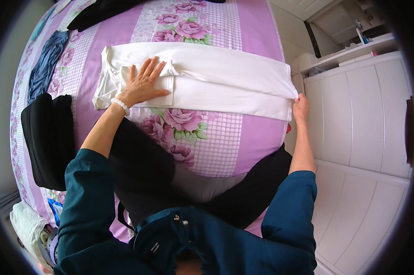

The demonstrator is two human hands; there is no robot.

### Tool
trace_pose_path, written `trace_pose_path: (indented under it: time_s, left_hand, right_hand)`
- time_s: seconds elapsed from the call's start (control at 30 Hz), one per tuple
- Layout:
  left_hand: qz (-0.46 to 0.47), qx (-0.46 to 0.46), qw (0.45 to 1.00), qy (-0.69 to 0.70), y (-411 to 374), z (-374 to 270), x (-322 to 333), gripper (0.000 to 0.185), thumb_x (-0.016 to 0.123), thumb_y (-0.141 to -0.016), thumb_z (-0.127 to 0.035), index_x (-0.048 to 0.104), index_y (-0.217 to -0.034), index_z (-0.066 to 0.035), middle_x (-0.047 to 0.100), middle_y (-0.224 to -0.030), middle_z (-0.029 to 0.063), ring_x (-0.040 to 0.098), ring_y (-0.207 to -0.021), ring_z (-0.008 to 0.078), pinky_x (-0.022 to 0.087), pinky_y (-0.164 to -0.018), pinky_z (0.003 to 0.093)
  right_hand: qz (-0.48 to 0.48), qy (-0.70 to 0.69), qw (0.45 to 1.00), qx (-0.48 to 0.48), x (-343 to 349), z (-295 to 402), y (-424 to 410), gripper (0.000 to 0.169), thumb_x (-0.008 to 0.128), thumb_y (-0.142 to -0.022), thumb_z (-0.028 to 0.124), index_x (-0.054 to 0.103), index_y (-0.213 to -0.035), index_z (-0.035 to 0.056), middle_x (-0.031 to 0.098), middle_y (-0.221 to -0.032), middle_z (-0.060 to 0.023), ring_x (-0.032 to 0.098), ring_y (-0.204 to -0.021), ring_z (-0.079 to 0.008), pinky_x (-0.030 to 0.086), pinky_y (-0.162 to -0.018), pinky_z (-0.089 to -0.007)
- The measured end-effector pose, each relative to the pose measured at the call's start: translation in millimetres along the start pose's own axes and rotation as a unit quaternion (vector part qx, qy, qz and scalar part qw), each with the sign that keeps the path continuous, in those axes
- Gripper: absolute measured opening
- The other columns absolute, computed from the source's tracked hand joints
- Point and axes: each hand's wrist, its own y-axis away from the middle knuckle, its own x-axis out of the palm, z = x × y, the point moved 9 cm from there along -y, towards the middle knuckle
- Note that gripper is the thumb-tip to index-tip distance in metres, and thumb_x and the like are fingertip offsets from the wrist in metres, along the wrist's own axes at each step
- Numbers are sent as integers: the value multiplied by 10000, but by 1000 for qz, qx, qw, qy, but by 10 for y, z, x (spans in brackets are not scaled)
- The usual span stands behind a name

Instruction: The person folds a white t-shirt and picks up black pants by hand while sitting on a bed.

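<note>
A white cloth garment (224, 72) lies folded lengthwise across the bed before me, its long sides running left to right. On its left part, over a folded-in piece with a straight edge, my left hand (141, 84) rests flat with the fingers spread. A string of pale beads (120, 105) circles that wrist. At the garment's right end, by the bed's edge, my right hand (300, 105) pinches a corner of the hem between thumb and fingers. A crease runs from the middle of the cloth towards that corner. Wrinkles bunch at the left end.
Folded black clothing (47, 144) and a blue garment (47, 65) lie on the floral bedspread (189, 120) to the left. Another black garment (104, 12) is at the far side. A white panelled cabinet (358, 113) stands right of the bed. White ribbed cloth (28, 220) is at lower left.
</note>
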Motion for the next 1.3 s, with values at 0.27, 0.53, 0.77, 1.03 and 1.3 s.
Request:
trace_pose_path:
  time_s: [0.27,0.53,0.77,1.03,1.3]
  left_hand:
    - [5,1,1000,-22,-17,17,14,996,546,-724,-760,167,-1503,-269,99,-1576,52,77,-1453,243,84,-1142,584]
    - [6,21,1000,-18,39,29,18,946,452,-791,-758,112,-1513,-250,69,-1578,74,33,-1456,256,44,-1131,603]
    - [-52,46,997,38,27,-72,-142,972,572,-743,-717,205,-1499,-230,165,-1561,84,120,-1446,244,110,-1122,614]
    - [-81,22,991,103,76,109,-298,934,654,-731,-636,270,-1480,-233,242,-1528,139,168,-1432,280,140,-1123,603]
    - [-136,-97,965,204,230,848,-393,706,584,-858,-480,369,-1419,-109,309,-1481,195,256,-1394,320,222,-1117,531]
  right_hand:
    - [52,-45,994,80,282,-87,19,41,584,-803,8,555,-822,-15,600,-821,-237,602,-833,-394,451,-719,-455]
    - [-27,2,1000,0,215,538,-210,528,507,-912,189,377,-1362,-53,383,-1412,-247,341,-1328,-373,259,-1108,-436]
    - [169,155,973,13,718,1192,88,593,326,-975,453,250,-1482,154,188,-1558,-72,151,-1435,-286,147,-1110,-573]
    - [91,-137,979,-118,593,2664,-76,454,546,-919,259,500,-1250,-49,513,-1278,-236,475,-1196,-367,368,-1020,-414]
    - [302,-333,890,-76,1356,4359,155,401,713,-806,299,606,-985,-43,652,-802,-123,604,-702,-176,479,-643,-312]
